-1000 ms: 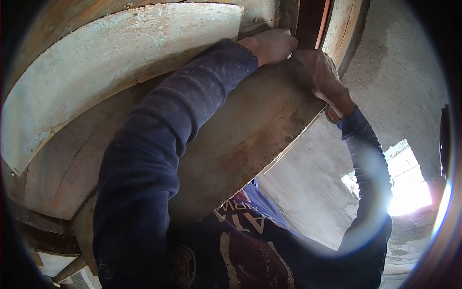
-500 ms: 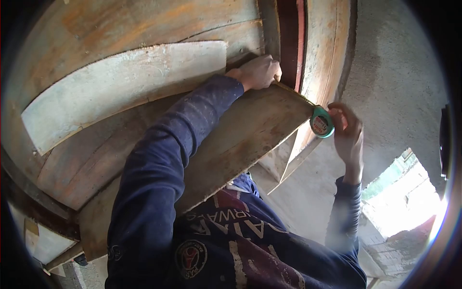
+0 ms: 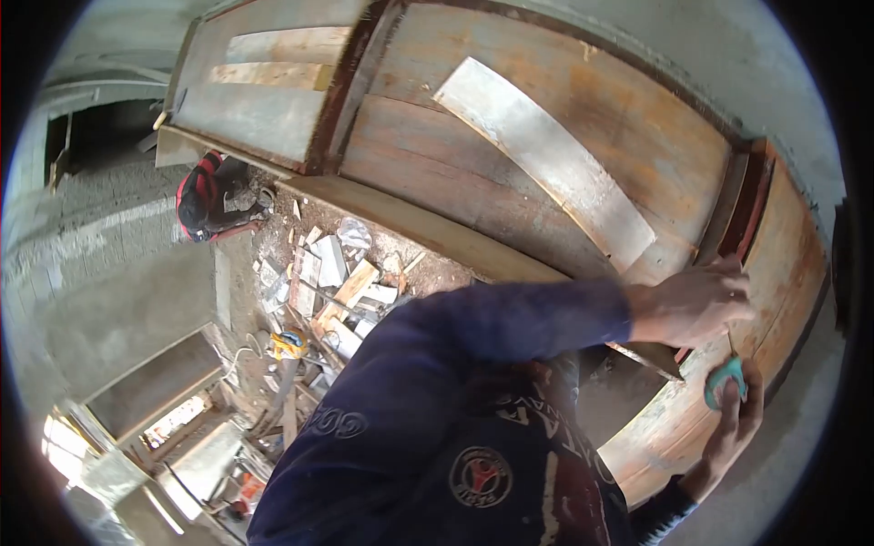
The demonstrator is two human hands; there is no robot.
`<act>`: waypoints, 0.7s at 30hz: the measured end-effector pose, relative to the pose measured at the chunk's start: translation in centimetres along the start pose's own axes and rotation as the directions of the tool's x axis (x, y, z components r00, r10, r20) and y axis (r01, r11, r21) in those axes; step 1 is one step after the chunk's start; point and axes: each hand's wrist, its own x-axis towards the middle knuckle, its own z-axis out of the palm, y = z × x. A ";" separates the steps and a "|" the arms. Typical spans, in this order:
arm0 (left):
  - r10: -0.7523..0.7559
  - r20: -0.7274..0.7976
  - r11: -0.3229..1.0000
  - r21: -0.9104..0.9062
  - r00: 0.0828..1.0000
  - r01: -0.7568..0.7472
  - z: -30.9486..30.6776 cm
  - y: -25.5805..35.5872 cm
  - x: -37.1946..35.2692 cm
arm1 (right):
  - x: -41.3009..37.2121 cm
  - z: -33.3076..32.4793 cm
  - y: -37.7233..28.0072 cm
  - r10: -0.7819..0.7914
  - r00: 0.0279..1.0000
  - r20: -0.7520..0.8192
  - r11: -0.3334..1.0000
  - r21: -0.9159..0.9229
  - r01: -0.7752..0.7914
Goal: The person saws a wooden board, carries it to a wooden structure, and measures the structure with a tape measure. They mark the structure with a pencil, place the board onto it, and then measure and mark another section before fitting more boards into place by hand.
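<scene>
My right hand (image 3: 736, 420) grips a teal tape measure (image 3: 726, 382) from below, its thumb across the case. Just above it, my left hand (image 3: 696, 302) is slightly blurred, with its fingers curled over the corner of the wooden formwork. A short, thin strip that looks like the tape's blade runs between the left fingers and the case. Under both hands lies a worn wooden plank (image 3: 774, 273). A curved pale board (image 3: 551, 155) rests on the large wooden panel (image 3: 428, 136) to their left.
A co-worker (image 3: 214, 198) in red and black is crouched at the far left. Scrap boards and rubble (image 3: 337, 282) cover the floor below the panel. A long plank edge (image 3: 428, 223) borders the formwork. Grey wall (image 3: 701, 55) stands behind it.
My view has swung left, bringing the co-worker and rubble into sight. My hands are closer together, and the long stretch of blade between them is now very short.
</scene>
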 end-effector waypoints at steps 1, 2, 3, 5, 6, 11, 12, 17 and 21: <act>-0.050 -0.078 0.998 0.034 0.996 0.053 -3.0 2.4 -0.2 | 0.7 2.0 -1.5 -0.049 0.998 0.030 0.994 0.103 0.045; -0.101 -0.158 0.992 0.054 0.982 0.111 -5.6 4.5 -0.9 | 1.2 3.8 -3.0 -0.092 0.994 0.058 0.977 0.200 0.079; -0.152 -0.250 0.982 0.069 0.956 0.174 -7.0 5.6 -2.3 | 1.5 5.4 -4.7 -0.146 0.980 0.135 0.952 0.290 0.102; -0.431 -0.380 0.901 -0.133 0.818 0.412 -9.2 7.6 -6.4 | 1.3 9.8 -8.6 -0.235 0.942 0.241 0.908 0.401 0.124; -0.647 -0.361 0.761 -0.354 0.671 0.544 -10.1 9.1 -8.2 | 0.8 12.1 -10.6 -0.257 0.927 0.273 0.901 0.414 0.128; -0.819 -0.508 0.573 -0.701 0.266 0.426 -16.5 13.2 -13.4 | -0.6 21.8 -18.8 -0.788 0.437 0.433 0.597 0.369 0.712; -0.824 -0.518 0.567 -0.744 0.229 0.355 -18.5 14.4 -14.6 | 0.0 23.6 -19.5 -0.827 0.344 0.444 0.551 0.518 0.655; -0.470 -0.882 0.843 -0.438 0.030 0.313 -27.6 14.8 -22.9 | 5.7 33.7 -23.7 -0.495 0.291 0.819 0.859 0.411 0.306; -0.485 -0.843 0.636 -0.524 -0.234 0.567 -33.0 12.5 -27.0 | 6.5 48.8 -21.2 -0.646 0.224 0.730 0.739 0.525 0.422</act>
